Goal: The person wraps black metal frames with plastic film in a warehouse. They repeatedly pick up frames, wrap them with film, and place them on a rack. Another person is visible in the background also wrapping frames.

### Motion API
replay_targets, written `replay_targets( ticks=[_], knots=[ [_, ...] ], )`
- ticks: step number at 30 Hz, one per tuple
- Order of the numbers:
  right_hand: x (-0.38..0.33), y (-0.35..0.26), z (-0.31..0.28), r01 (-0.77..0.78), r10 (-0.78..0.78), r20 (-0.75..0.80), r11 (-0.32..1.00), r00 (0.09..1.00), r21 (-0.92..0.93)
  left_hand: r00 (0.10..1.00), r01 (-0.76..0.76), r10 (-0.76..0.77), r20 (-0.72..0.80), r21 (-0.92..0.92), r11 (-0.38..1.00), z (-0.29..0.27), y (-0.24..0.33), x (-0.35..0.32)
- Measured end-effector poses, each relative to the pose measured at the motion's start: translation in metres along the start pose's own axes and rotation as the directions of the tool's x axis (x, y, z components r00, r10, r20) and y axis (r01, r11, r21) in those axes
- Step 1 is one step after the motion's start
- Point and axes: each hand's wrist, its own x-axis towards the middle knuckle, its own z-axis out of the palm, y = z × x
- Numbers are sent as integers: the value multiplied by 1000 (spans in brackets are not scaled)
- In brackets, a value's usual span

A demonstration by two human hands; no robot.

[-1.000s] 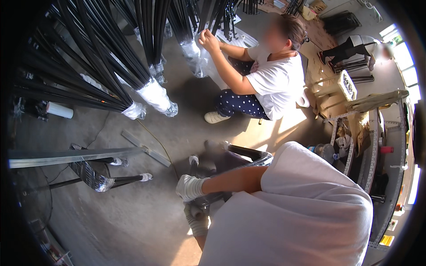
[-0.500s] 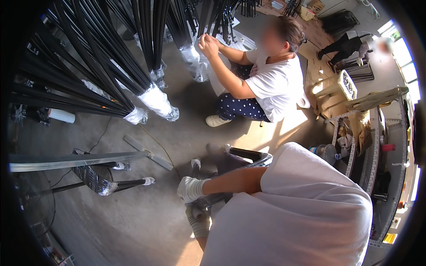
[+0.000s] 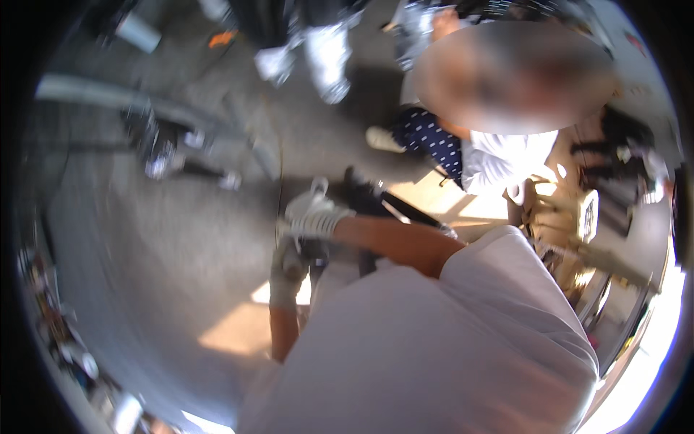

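Observation:
My right hand [image 3: 312, 217], in a white striped glove, reaches in from the right. It is closed around a leg of a black tube frame [image 3: 416, 210]; the leg's pale wrapped end [image 3: 319, 186] sticks up past the fingers. Just below, my left hand [image 3: 283, 288], also gloved, is closed by a greyish rounded piece, but blur hides what it grips. Part of the frame is behind my arm and my light clothing.
A seated person in dotted trousers [image 3: 434, 145] works ahead. Bundled black tubes with plastic-wrapped ends [image 3: 327, 61] stand at the back. Another wrapped tube frame [image 3: 163, 155] lies on the floor at left, near a pale strip [image 3: 94, 92]. Shelving [image 3: 614, 318] lines the right.
The view has swung, so the surroundings sit higher and blurred. Both my hands have shifted left and up in the picture, staying close together at the black tube frame.

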Motion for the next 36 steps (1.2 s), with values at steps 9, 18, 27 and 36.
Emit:
replay_targets(
  ticks=[9,18,27,36],
  knots=[
    [40,-16,7,-120,106,450,993,887,3,888,-459,232,397,748,479,-72,15,90],
    [56,-17,-12,-508,29,695,704,718,495,895,-394,256,366,375,839,-51,7,74],
    [83,-16,-9,-577,294,667,778,684,250,748,-589,295,595,799,-117,-34,-24,186],
    [94,67,-4,-670,385,634,680,671,298,689,-688,431,582,712,139,-31,-48,228]
  ],
)
